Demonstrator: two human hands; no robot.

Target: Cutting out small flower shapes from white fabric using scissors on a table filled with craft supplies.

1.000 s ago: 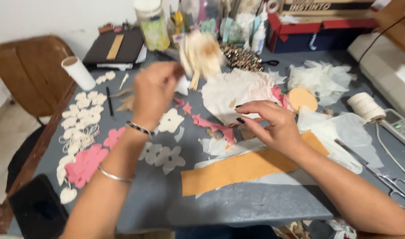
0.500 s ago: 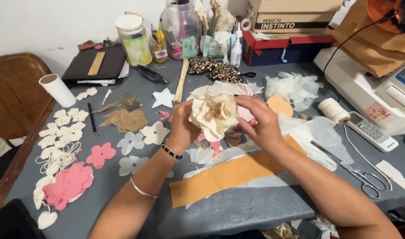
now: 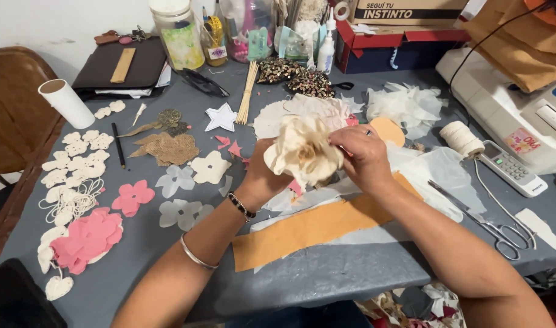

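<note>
Cream flower [image 3: 303,152]: layered, petals full — mid-frame.
Left hand [image 3: 263,176]: grips it underneath.
Right hand [image 3: 363,158]: pinches its edge.
Left over: pink petals [image 3: 87,237] unused — lower left.

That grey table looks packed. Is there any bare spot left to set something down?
Yes: the grey table is bare along its near edge, below the long orange fabric strip, and between the pink flower cutouts and the left forearm. It is crowded behind both hands, around the cream fabric flower, jars and glue bottle.
</note>
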